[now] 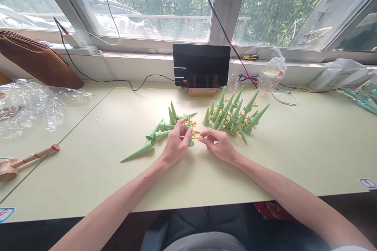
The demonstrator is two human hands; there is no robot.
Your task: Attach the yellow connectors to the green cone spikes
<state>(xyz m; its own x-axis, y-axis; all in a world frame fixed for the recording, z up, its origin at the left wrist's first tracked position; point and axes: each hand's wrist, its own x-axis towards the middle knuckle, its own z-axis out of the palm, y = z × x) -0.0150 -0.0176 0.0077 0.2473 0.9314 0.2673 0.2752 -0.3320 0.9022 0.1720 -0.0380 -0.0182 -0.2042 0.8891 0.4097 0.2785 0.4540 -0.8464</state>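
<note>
Between the thumb and fingers of my left hand point(176, 141) stands a green plastic spike point(191, 142), its tip up and its wide collar low. My right hand point(218, 144) pinches a small yellow plastic valve piece point(198, 137) that points at the spike's collar; whether the two touch I cannot tell. Behind my hands lies a small heap of loose yellow pieces point(194, 124). Left of my left hand are several green spikes point(141, 151), some lying and some upright. Beyond my right hand stands a cluster of green spikes with yellow pieces on them point(235, 115).
A dark tablet point(202, 62) leans on a cardboard stand at the back. A wooden toy with a handle point(35, 157) and crumpled clear plastic point(44, 106) lie at left. A bagged cup point(272, 72) and a white cable point(284, 98) are at back right.
</note>
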